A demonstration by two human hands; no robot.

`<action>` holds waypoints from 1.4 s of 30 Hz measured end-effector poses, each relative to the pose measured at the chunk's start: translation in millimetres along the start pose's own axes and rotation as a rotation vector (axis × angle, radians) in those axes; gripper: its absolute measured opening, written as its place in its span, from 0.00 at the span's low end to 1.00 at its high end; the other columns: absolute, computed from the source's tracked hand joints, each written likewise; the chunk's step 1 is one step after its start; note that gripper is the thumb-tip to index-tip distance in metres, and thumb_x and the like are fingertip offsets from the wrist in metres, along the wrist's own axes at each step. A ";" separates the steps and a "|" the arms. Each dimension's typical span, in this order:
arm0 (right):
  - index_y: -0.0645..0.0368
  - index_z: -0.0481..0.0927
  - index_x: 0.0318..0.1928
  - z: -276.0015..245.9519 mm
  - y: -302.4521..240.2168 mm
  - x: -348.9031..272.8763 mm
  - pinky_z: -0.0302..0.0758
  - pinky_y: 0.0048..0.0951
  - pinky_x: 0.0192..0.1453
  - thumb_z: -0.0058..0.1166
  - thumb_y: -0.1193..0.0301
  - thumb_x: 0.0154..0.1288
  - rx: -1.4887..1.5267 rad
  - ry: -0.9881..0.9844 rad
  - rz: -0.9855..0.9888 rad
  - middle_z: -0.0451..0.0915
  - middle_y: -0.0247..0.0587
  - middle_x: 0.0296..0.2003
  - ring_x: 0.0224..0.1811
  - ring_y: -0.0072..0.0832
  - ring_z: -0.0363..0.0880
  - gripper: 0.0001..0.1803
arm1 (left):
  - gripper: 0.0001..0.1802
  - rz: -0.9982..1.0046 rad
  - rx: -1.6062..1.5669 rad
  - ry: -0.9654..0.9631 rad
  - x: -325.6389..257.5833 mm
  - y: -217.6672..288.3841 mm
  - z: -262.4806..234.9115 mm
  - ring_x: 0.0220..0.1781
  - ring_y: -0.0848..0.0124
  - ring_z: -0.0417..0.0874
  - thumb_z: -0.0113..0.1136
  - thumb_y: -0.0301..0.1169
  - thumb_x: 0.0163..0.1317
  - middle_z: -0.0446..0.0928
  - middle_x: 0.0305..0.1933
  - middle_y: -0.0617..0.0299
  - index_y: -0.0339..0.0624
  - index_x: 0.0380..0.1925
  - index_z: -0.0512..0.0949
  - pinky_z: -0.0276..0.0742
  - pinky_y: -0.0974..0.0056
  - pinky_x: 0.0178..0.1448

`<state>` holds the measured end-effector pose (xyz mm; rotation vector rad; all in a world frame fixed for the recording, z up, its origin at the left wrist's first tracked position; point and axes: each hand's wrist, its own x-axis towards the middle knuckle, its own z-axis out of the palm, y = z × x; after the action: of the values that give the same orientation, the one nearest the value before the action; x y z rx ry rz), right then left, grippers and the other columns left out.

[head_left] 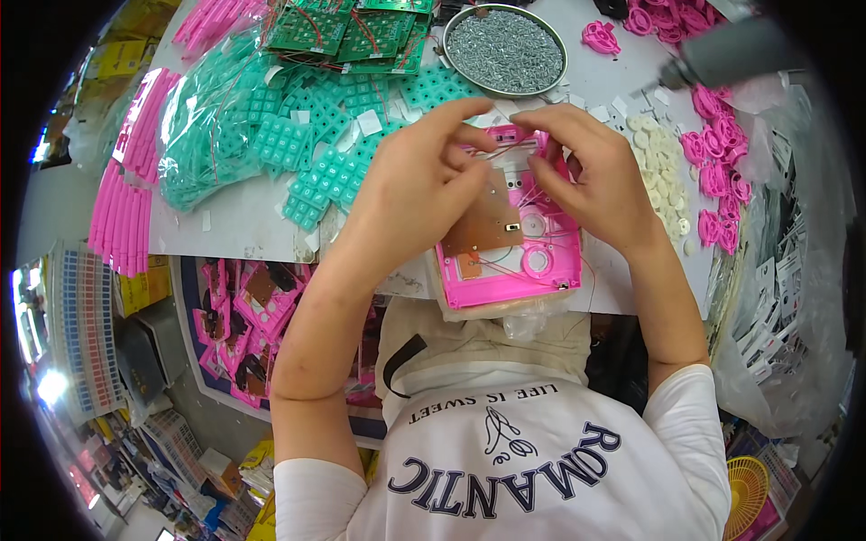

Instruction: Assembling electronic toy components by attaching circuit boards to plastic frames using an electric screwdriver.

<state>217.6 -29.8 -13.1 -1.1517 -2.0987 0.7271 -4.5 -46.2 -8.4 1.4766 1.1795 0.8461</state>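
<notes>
A pink plastic casing [561, 267] lies hollow side up at the table's front edge. Inside it are a brown circuit board [483, 219], thin wires and a round part [534, 225]. My left hand [417, 185] curls around the casing's upper left side, with thumb and fingers bent in over the board. At the upper right side my right hand [591, 167] has its fingers and thumb bent around the casing's edge, close to the wires. The fingers partly cover the casing's top end, so small parts between the fingertips cannot be made out.
Teal keypads [316, 185] spread at left, some in a clear bag [212, 135]. Green circuit boards [361, 36] and a round tray of screws [505, 52] stand behind. A dark tool [735, 59] hangs at upper right above pink parts [717, 162]. White discs [657, 171] lie at right.
</notes>
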 end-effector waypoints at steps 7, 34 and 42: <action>0.57 0.83 0.46 8.0 7.7 17.1 0.81 0.39 0.44 0.58 0.76 0.59 -0.216 0.068 -0.200 0.81 0.41 0.42 0.42 0.42 0.82 0.14 | 0.14 0.420 0.484 -0.055 -38.2 -18.8 -7.8 0.42 0.63 0.85 0.60 0.18 0.60 0.84 0.48 0.56 0.34 0.47 0.83 0.81 0.64 0.48; 0.56 0.85 0.26 -4.8 -26.0 3.1 0.76 0.39 0.45 0.60 0.71 0.51 -0.709 -0.325 -0.362 0.79 0.37 0.30 0.42 0.37 0.78 0.03 | 0.02 0.438 0.567 0.252 9.0 -21.7 18.5 0.40 0.64 0.78 0.68 0.32 0.56 0.82 0.31 0.69 0.50 0.30 0.84 0.59 0.52 0.53; 0.60 0.81 0.29 -1.9 -26.4 -46.4 0.78 0.35 0.43 0.64 0.72 0.51 -0.416 -0.189 -0.203 0.78 0.38 0.31 0.40 0.37 0.77 0.07 | 0.04 0.623 0.781 0.015 15.2 -13.7 18.9 0.41 0.65 0.76 0.68 0.31 0.53 0.77 0.33 0.68 0.49 0.29 0.82 0.59 0.52 0.54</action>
<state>224.7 -82.2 -5.1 -1.0880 -2.5648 0.3207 14.0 -37.0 -27.1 2.5667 1.1232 0.8285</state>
